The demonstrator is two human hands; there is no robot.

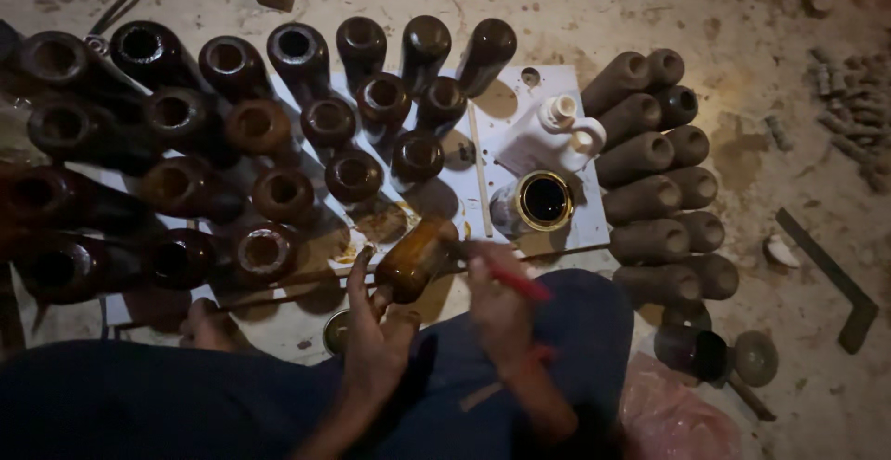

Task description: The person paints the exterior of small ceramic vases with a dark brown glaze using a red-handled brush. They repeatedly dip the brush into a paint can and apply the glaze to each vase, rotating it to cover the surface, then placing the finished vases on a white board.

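My left hand holds a brown clay cup by its lower end, tilted over the white board. My right hand grips a red-handled brush whose tip touches the cup's upper side. Just beyond the cup stands an open tin of dark liquid. A white plastic jug lies behind the tin.
Several glossy dark-brown cups stand in rows on the left of the board. Several dull grey unpainted cups are stacked on the right. A thin stick lies on the board. A pink bag and a metal bar lie on the dirty floor.
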